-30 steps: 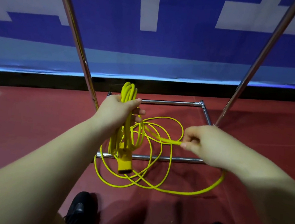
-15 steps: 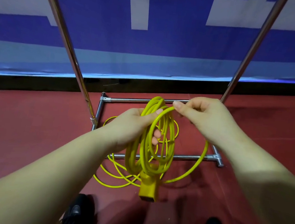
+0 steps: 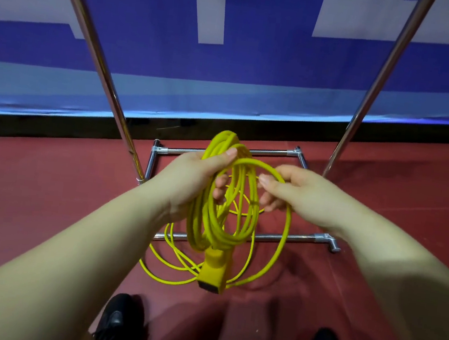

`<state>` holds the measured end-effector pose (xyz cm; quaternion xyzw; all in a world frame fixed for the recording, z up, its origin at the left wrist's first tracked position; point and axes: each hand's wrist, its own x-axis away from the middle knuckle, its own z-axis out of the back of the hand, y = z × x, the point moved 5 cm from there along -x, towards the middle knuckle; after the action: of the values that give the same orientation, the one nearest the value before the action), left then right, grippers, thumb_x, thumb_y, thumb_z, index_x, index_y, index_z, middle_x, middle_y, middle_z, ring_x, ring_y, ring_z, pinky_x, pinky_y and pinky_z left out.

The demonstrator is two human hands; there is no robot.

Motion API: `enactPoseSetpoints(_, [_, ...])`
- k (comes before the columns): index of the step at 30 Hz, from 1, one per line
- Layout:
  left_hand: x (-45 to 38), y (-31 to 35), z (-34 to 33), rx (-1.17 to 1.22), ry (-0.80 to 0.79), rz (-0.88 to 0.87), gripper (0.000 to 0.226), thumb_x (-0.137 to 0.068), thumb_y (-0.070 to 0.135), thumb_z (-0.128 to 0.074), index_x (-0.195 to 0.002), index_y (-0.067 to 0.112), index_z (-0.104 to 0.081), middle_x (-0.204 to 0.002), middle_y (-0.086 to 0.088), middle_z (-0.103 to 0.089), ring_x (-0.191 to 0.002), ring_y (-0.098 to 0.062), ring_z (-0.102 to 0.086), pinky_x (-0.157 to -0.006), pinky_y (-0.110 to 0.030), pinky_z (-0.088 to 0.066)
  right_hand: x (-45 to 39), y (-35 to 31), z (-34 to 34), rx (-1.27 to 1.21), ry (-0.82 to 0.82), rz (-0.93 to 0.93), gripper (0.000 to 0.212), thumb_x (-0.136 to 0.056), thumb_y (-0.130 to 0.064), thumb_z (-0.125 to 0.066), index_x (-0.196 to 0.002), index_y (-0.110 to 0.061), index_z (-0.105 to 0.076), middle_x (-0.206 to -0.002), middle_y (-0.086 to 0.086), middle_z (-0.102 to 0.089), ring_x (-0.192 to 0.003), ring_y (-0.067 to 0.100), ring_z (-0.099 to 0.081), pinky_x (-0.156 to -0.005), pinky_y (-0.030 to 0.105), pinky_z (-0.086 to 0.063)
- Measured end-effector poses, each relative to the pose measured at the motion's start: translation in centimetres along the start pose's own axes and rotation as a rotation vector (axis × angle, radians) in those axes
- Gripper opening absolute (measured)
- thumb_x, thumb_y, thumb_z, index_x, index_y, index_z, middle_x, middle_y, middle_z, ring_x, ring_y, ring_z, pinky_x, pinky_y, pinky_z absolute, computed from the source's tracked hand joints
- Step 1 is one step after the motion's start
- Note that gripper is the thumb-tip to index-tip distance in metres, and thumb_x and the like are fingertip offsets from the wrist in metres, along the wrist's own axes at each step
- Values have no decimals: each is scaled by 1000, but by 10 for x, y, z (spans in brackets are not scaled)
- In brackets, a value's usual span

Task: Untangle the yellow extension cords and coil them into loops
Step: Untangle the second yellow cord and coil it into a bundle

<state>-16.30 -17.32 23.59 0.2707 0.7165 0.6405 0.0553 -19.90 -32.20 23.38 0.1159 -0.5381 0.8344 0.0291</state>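
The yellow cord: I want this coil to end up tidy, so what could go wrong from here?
1. The loose cord on the floor lies across the metal frame's near bar; pulling more in could snag there.
2. The left hand grips many loops; adding the loop that the right hand holds could let some slip.
3. The hanging socket end may swing and catch strands.

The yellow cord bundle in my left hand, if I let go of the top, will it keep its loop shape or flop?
The yellow cord bundle would probably flop: its loops sag loosely below the left hand. The socket end hanging lowest likely drags it down. Loose turns on the floor suggest it springs open easily.
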Motion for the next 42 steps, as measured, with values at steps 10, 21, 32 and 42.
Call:
enactPoseSetpoints(10, [-2, 1, 9, -149, -23, -52, 32, -94, 33, -49, -69, 15, -44, -48, 1, -45, -41, -13, -42, -48, -24, -40, -8, -1, 33, -524, 375, 71, 16, -85, -8, -61, -73, -19, -62, -56, -10, -55, -55, 5, -42, -52, 15, -31])
enactPoseSetpoints(21, [7, -5, -4, -149, -110, 40, 37, -92, 38, -50, -64, 14, -49, -47, 1, -46, -40, -13, -43, -48, -24, -42, -5, -26, -5, -134, 125, 210, 13, -77, -6, -70, -75, -18, -65, -74, -2, -66, -66, -1, -59, -70, 10, -46])
enactPoseSetpoints(32, [5, 3, 2, -116, -72, -45, 33, -89, 18, -59, -60, 13, -43, -44, 4, -38, -38, -10, -36, -48, -25, -39, -9, 4, 5, 386, 148, 20, 43, -79, -53, -59, -76, -10, -61, -63, -4, -57, -58, 9, -50, -61, 26, -40])
enactPoseSetpoints(42, [-5, 13, 41, 198, 266, -191, 26, -93, 25, -55, -70, 15, -47, -46, 7, -39, -40, -7, -39, -53, -25, -39, -4, 32, -26, 396, -179, -109, 11, -86, -17, -64, -90, -18, -54, -55, -13, -47, -44, -4, -45, -50, 10, -34])
